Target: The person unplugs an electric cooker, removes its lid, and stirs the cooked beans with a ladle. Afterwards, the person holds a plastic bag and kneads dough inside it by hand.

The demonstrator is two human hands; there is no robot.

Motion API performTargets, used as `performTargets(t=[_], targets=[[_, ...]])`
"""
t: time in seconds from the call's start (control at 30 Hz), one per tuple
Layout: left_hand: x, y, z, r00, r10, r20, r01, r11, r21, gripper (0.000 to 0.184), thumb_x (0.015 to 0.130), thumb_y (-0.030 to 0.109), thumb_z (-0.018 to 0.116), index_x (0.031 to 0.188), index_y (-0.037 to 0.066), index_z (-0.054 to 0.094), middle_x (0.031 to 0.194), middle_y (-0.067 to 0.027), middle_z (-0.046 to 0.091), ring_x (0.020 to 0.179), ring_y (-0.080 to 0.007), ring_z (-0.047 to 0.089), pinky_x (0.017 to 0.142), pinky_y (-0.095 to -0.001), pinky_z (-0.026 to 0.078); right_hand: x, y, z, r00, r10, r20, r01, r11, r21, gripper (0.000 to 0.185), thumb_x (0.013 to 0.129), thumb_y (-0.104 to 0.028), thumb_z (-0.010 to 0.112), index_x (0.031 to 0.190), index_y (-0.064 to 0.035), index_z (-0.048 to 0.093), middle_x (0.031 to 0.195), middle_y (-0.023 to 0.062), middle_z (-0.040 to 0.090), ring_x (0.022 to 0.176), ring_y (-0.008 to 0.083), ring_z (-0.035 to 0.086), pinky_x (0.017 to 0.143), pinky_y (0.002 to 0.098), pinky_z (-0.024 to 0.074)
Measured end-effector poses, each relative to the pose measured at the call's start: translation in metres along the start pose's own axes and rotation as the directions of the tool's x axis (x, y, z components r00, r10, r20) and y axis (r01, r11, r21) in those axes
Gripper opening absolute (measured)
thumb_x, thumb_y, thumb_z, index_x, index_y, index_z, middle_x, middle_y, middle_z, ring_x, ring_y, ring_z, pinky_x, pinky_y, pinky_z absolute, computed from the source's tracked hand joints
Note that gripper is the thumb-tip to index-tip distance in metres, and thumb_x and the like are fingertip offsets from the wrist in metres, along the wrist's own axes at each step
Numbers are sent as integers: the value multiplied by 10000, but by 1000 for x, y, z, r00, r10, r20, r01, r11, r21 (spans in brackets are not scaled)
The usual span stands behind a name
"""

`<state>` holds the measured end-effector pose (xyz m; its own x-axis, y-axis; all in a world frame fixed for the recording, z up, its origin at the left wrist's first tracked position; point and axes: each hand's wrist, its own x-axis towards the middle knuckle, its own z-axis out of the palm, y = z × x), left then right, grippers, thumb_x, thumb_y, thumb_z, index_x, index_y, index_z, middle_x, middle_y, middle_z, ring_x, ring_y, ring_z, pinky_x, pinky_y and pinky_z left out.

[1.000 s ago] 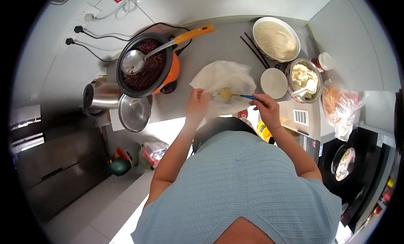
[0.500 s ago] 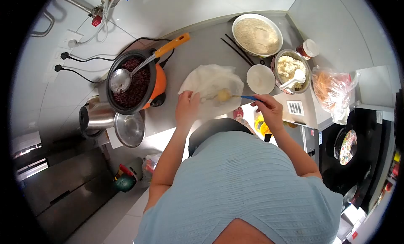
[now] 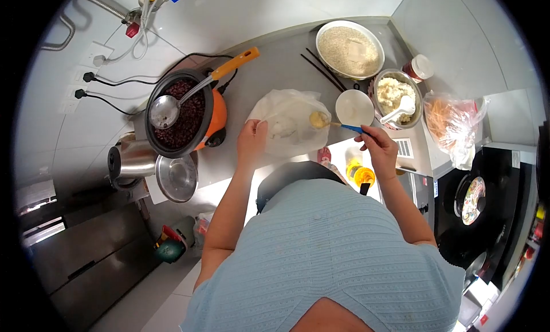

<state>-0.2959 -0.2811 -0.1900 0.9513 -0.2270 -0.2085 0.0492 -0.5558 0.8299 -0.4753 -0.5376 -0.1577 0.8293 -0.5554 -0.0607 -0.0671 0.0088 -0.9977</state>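
Note:
A translucent plastic bag [image 3: 289,119] lies spread on the grey counter, with some whitish material on it. Its left edge is pinched in my left hand [image 3: 252,141]. My right hand [image 3: 379,149] grips the blue handle of a spoon [image 3: 350,127], whose bowl carries a yellowish lump [image 3: 319,119] over the bag's right part. Just right of the bag stands a small white bowl [image 3: 354,108]. Beside that is a metal bowl [image 3: 416,115] of pale crumbly food with a white scoop [image 3: 399,109] in it.
At the left, an orange cooker [image 3: 216,115] holds dark red beans, with a ladle [image 3: 229,64] across it. A metal lid [image 3: 177,178] and kettle [image 3: 136,158] are below. Black chopsticks [image 3: 323,69], a tub of pale grains [image 3: 350,24], a jar [image 3: 421,67] and a bagged item [image 3: 452,123] are rightward.
The spoon with its yellowish lump has moved right, from the middle of the bag toward its right edge, along with my right hand. My left hand stays at the bag's left edge.

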Motion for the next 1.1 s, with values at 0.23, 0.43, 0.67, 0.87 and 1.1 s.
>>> performTargets(t=[0.23,0.43,0.67,0.87,1.1], targets=[[-1,-4,-2,1000,-6,-28,4,998,-55,293,868,267,534,921,-16,586,771,-101,593,724,-163,544,670,-297,433,12,0,4,978,-45,-202,43,999,-14,196,873,-42,582,1049,22,636,854,92,661,761,128,646,604,216,504],[-8,-13,-15,998,-26,-60,15,982,-187,223,901,208,522,909,-9,574,780,-13,549,730,-91,486,650,-242,404,40,4,11,964,-10,-267,35,995,88,219,869,-54,587,1067,27,633,842,105,672,740,125,638,591,216,504],[-8,-30,-19,1000,-11,-18,7,970,-244,191,906,178,538,955,-2,579,834,-16,580,768,-85,518,691,-221,419,32,17,-13,948,-35,-315,48,998,33,211,865,-41,590,1060,27,633,843,100,670,740,130,644,596,216,499],[-16,-13,-16,999,-19,-51,17,999,-46,268,901,198,556,1056,-20,560,928,-61,613,846,-111,556,765,-246,441,17,46,-30,912,57,-406,-42,998,46,236,873,-60,590,1093,20,622,900,83,668,778,141,656,597,218,494],[-8,-22,-6,999,-22,47,31,978,-205,352,860,230,582,1116,-10,545,1023,-107,625,910,-166,588,818,-276,447,10,74,-18,883,69,-464,-57,998,41,232,875,-67,592,1090,14,627,898,80,661,753,127,650,578,218,500]])
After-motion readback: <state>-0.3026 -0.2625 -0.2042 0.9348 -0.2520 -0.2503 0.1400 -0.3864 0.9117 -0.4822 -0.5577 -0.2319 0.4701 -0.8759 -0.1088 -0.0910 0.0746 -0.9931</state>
